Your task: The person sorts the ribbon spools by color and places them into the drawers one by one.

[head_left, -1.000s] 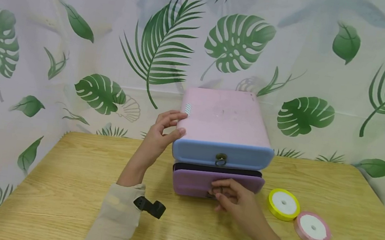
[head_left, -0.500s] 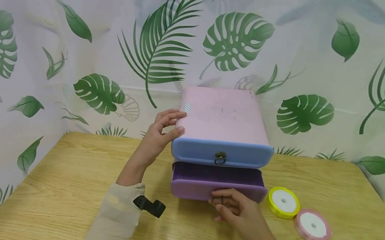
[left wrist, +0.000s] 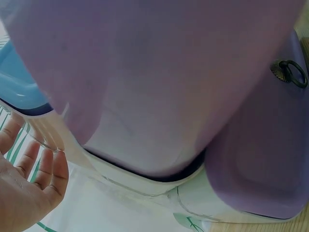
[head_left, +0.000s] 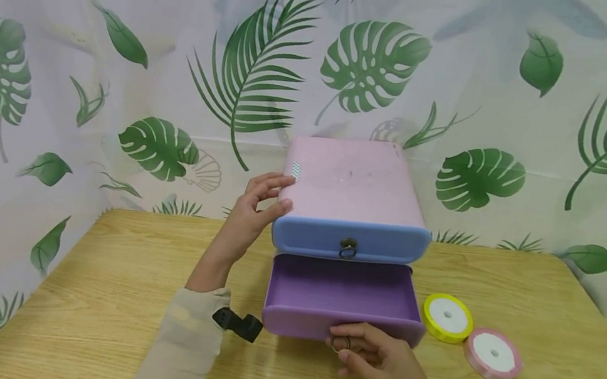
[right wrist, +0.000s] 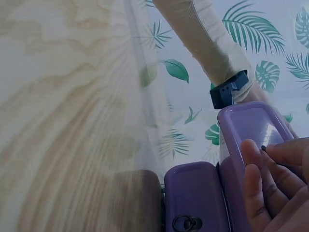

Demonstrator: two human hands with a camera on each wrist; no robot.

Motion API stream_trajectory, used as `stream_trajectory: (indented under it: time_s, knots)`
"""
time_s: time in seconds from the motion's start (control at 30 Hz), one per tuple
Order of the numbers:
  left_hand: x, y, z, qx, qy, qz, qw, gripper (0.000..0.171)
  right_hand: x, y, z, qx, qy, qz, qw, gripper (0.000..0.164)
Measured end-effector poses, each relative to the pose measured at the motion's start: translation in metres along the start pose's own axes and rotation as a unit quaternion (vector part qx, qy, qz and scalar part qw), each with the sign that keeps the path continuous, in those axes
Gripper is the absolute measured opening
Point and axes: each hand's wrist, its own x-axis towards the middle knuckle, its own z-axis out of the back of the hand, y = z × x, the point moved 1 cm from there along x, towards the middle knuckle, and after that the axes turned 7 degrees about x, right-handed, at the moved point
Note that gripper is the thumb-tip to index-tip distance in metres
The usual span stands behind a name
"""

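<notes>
A small drawer cabinet (head_left: 350, 179) with a pink top stands on the wooden table, a blue drawer (head_left: 309, 237) at its top. Below that, a purple drawer (head_left: 287, 320) is pulled well out, and its visible inside holds nothing. My right hand (head_left: 381, 363) pinches the metal ring pull (head_left: 348, 345) on its front. In the right wrist view, thumb and finger meet on that pull. My left hand (head_left: 246, 217) rests against the cabinet's left top edge, fingers extended. Another purple drawer (left wrist: 260, 154), with its own ring, sits lower in the left wrist view, closed.
A yellow-rimmed ribbon spool (head_left: 448, 318) and a pink ribbon spool (head_left: 493, 355) lie side by side, right of the cabinet. A leaf-patterned cloth (head_left: 375, 116) hangs behind. A black strap device (head_left: 237, 324) is on the left wrist.
My right hand has drawn the purple drawer outward toward me, from slightly ajar to well out, exposing its inside. The left hand has stayed on the cabinet's edge.
</notes>
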Motion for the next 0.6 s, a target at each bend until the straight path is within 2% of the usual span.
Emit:
stream_trajectory:
  time_s: [0.23,0.5,0.6]
  knots:
    - [-0.0006,-0.0007,0.0000,0.001,0.001,0.003,1.0000,0.045,-0.0066,-0.0021,0.0006,-0.010,0.014,0.034,0.999,0.029]
    - [-0.0011,0.0002,0.0000,0.004,0.002,0.006,1.0000,0.045,-0.0092,-0.0069,0.0043,-0.047,0.028,0.033,0.998,0.029]
    - [-0.0014,-0.0010,-0.0002,0.004,0.002,0.005,1.0000,0.046,-0.0113,-0.0095,0.0067,-0.054,0.038,0.048,0.997,0.029]
